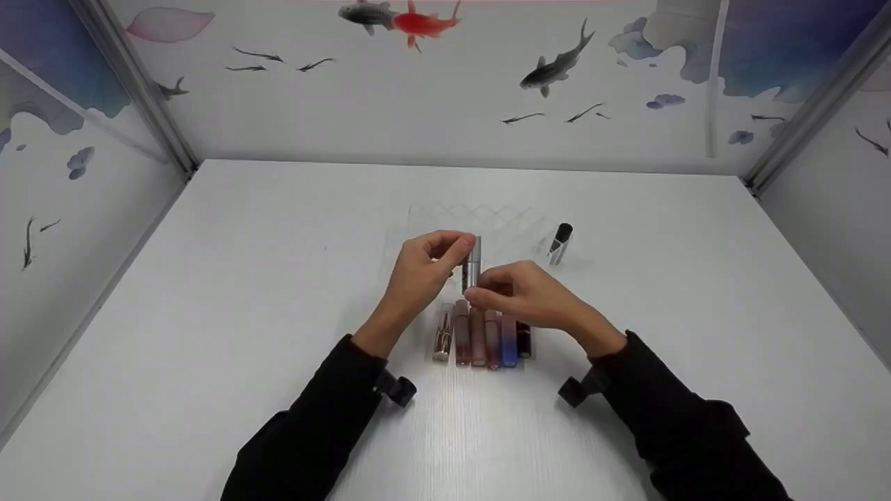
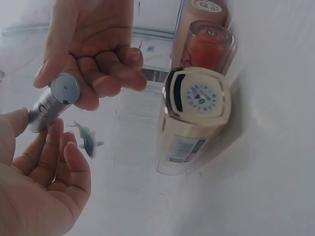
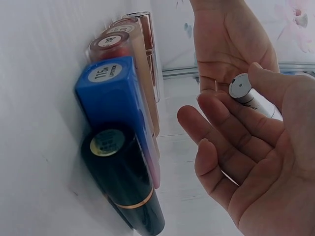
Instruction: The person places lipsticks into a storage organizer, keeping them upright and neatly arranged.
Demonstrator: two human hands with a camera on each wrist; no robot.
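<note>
A slim silver cosmetic tube [image 1: 472, 263] stands nearly upright between both hands, above a row of lip products. My left hand [image 1: 423, 268] pinches its upper end between thumb and fingers. Lower down, the thumb and fingers of my right hand [image 1: 532, 296] pinch the tube near its base. In the right wrist view the round end of the silver tube [image 3: 241, 86] shows under the right thumb, the other right fingers loosely bent. The left wrist view shows the tube [image 2: 51, 102] between the two hands.
Just below the hands lie several lip products side by side: a clear-and-gold one [image 1: 443, 341], brownish tubes [image 1: 478, 341], a blue one [image 1: 509, 344] and a black one [image 1: 524, 341]. Behind the hands is a clear diamond-patterned organizer [image 1: 480, 217]. A black-capped tube [image 1: 560, 240] leans at its right.
</note>
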